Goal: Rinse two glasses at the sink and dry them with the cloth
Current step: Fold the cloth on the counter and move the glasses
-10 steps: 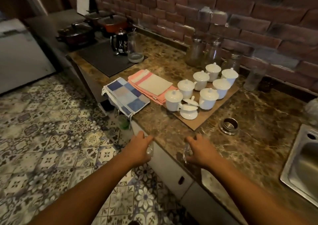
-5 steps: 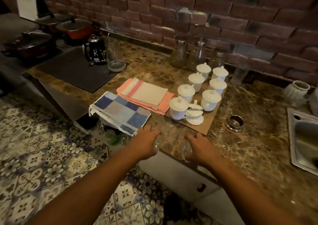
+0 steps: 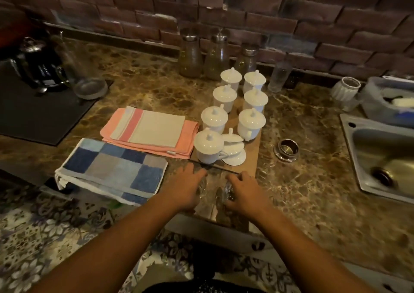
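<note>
**Two Glasses, Two Hands**

The blue checked cloth [image 3: 112, 169] lies on the counter [image 3: 313, 180], at 9 o'clock from the left hand [image 3: 184, 190]. That hand's fingers curl around the left glass [image 3: 202, 187], near the counter's front edge. Just beside it, at 3 o'clock, is the right glass [image 3: 226, 190]. The right hand [image 3: 243, 195] has its fingers wrapped around it too. White cups with lids [image 3: 252, 122] stand at 12 o'clock. The sink [image 3: 350, 145] is well apart, at 3 o'clock.
</note>
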